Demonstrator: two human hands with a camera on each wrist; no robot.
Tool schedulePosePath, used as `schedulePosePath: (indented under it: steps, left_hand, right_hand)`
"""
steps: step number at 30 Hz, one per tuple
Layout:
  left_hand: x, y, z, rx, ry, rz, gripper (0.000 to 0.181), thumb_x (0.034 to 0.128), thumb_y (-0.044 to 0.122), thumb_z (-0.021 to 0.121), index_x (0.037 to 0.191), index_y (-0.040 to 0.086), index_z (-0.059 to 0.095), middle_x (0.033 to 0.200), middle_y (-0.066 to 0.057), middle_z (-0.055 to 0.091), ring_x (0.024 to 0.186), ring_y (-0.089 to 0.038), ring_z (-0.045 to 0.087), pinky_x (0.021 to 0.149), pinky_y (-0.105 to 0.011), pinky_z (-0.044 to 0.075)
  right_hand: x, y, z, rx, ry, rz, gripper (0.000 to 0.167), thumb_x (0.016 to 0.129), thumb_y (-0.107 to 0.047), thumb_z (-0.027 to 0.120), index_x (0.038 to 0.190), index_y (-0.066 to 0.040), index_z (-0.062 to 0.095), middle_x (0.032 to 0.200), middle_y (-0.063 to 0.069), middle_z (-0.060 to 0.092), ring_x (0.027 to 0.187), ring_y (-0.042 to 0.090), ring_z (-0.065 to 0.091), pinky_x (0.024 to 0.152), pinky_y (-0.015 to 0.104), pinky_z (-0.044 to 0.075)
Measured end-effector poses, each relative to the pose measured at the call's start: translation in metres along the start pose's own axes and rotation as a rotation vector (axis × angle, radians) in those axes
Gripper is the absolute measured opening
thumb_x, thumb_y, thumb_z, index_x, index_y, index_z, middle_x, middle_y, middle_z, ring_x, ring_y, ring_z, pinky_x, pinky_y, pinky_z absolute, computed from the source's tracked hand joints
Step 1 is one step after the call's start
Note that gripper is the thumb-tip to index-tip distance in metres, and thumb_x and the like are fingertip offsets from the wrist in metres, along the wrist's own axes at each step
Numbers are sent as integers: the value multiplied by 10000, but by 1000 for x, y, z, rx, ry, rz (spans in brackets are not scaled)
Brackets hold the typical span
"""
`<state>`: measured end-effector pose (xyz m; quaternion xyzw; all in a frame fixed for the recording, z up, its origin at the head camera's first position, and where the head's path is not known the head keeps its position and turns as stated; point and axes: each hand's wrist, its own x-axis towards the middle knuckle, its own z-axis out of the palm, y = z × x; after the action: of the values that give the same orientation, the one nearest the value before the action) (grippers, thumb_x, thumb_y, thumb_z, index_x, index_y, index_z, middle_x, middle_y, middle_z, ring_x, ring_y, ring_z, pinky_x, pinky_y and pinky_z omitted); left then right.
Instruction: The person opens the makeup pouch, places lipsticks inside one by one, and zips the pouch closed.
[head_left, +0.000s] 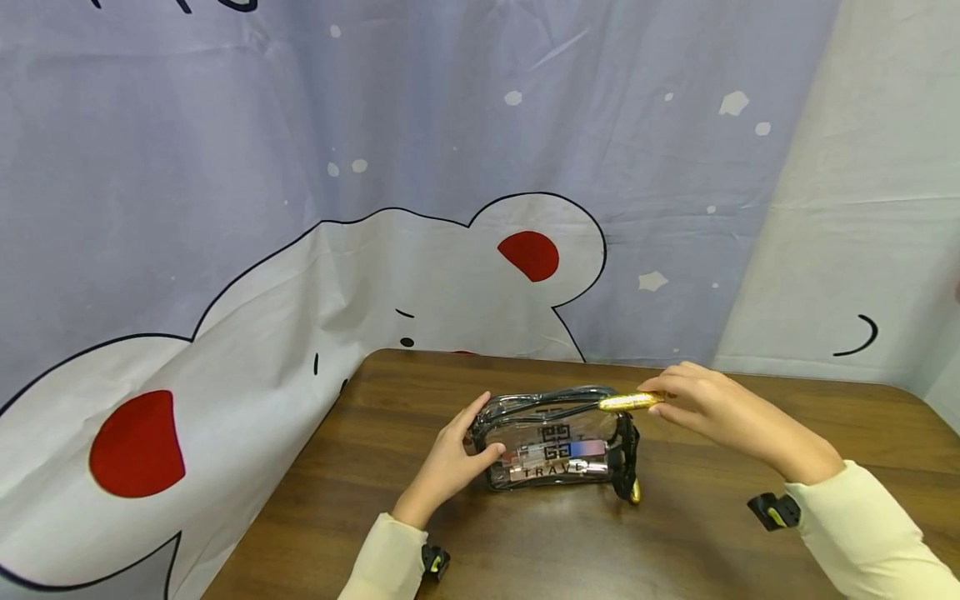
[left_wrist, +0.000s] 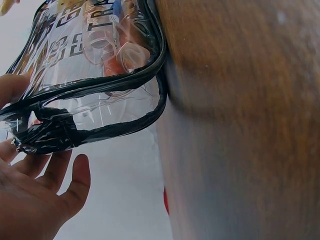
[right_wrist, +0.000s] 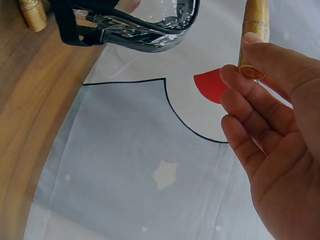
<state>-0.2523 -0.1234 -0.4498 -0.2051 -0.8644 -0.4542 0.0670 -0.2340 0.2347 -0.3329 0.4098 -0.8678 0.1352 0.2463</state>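
A clear toiletry pouch (head_left: pixel 543 457) with black trim and "TRAVEL" lettering rests on the table, holding several slim tubes, one with a pink-and-blue part (head_left: pixel 587 448). My left hand (head_left: pixel 448 457) grips the pouch's left end, thumb on the front and fingers at the back; the left wrist view shows its black-edged end (left_wrist: pixel 105 107). Above the pouch's right top edge, my right hand (head_left: pixel 708 408) pinches a slim gold tube (head_left: pixel 626 402), like a lipstick, by one end between thumb and fingers. In the right wrist view the gold tube (right_wrist: pixel 256 30) has a patterned end.
Another gold tube (head_left: pixel 635 492) lies by the pouch's right end, partly hidden behind it. The brown wooden table (head_left: pixel 540 554) meets a hanging printed cloth (head_left: pixel 450 275) at its back edge. Black wrist straps (head_left: pixel 775 511) sit at both sleeves.
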Motion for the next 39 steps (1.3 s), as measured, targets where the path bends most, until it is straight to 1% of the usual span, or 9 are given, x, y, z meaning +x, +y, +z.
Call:
schedulePosePath:
  steps: [7,12,20,23,28,32,39]
  left_hand:
    - [0,1,0,3,8,12,736,884,322,688,1510,318,299,1544,-69,346,1390,-331,366,1017,-550,409]
    - [0,1,-1,3,7,10,735,885,323,687,1510,312,301,1544,-65,346,1388,-327,370,1012,-543,416]
    - [0,0,-1,8,8,13,735,886,317,686,1510,314,298,1543,-59,348,1383,-317,379,1001,-524,431]
    - [0,0,-1,8,9,15,735,886,314,687,1511,311,298,1543,-62,349,1383,-320,379,1001,-526,430]
    - [0,1,-1,8,7,15,737,887,311,687,1512,304,298,1543,-69,346,1384,-330,375,1008,-535,423]
    - [-1,1,-1,9,2,9,738,889,312,685,1514,306,292,1547,-64,339,1387,-330,371,1010,-535,423]
    - [0,3,-1,6,0,-2,734,888,323,687,1513,287,304,1545,-78,342,1395,-338,356,1038,-561,387]
  right_hand:
    - [12,-7,-1,22,-37,56,235,806,-76,746,1010,-175,683,895,-167,613,815,-16,514,716,270,487]
    - [19,-12,-1,44,-77,86,192,835,-104,728,991,-200,670,897,-161,605,825,24,530,713,264,480]
    - [33,-14,2,13,-88,58,161,853,-119,712,989,-200,680,875,-168,600,803,25,497,713,274,439]
    - [38,-15,3,6,-99,54,158,865,-128,701,1009,-191,688,893,-149,612,814,28,503,719,287,445]
    - [46,-17,6,2,-130,69,169,872,-140,693,1040,-162,702,922,-106,635,838,46,524,737,302,464]
    - [52,-17,8,13,-146,78,184,875,-121,688,1059,-132,706,942,-71,651,851,71,538,745,314,477]
    - [60,-18,13,1,-140,51,206,866,-70,687,1067,-111,710,937,-43,653,858,104,556,749,333,490]
